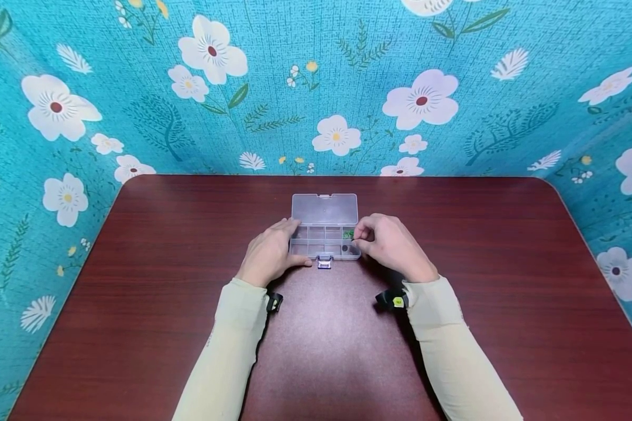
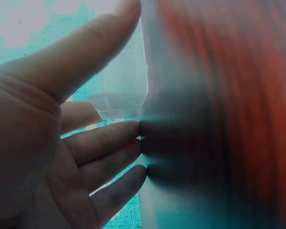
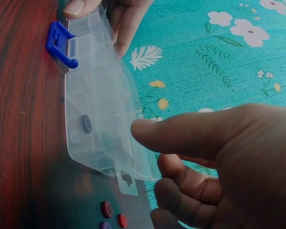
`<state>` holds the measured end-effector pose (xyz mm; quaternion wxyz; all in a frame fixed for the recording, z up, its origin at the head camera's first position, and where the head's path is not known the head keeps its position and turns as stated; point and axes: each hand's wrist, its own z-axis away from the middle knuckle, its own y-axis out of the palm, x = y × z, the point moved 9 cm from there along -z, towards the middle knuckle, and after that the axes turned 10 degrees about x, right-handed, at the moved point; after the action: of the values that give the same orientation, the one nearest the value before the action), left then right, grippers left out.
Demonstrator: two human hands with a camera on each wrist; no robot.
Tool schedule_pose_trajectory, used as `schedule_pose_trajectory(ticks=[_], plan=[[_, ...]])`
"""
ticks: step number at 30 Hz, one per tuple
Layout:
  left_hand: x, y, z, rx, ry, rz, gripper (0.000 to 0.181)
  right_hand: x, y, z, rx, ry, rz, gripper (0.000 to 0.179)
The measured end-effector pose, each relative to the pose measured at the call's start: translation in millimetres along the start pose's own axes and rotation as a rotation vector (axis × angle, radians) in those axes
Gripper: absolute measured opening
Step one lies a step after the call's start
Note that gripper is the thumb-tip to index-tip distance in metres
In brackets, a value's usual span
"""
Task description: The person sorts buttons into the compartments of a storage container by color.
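A clear plastic compartment box [image 1: 316, 248] lies on the table with its lid [image 1: 324, 209] raised at the back. My left hand [image 1: 267, 252] holds its left end, thumb [image 3: 75, 6] at the front edge and fingers round the far side. Over the right end, my right hand [image 1: 387, 242] has its thumb and forefinger close together. Small green pieces [image 1: 348, 234] lie in the back right compartment beside those fingertips. A dark button [image 3: 86, 124] is in the front right compartment. I cannot tell whether the right fingertips pinch anything.
A blue latch [image 3: 58, 45] hangs at the box's front. Beside the right end, on the table, lie a dark red button [image 3: 107, 209], a red button [image 3: 122, 220] and a purple button [image 3: 106, 225]. A flowered blue cloth [image 1: 274, 88] rises behind the table [image 1: 163, 280].
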<state>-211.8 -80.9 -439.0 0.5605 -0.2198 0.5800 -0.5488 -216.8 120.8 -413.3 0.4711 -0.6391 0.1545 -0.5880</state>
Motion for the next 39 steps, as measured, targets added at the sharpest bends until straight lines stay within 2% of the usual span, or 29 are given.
schedule_pose_trajectory(ticks=[39], plan=[[0.3, -0.4, -0.7, -0.002, -0.005, -0.004, 0.098, 2, 14, -5.8, 0.038, 0.003, 0.046, 0.010]])
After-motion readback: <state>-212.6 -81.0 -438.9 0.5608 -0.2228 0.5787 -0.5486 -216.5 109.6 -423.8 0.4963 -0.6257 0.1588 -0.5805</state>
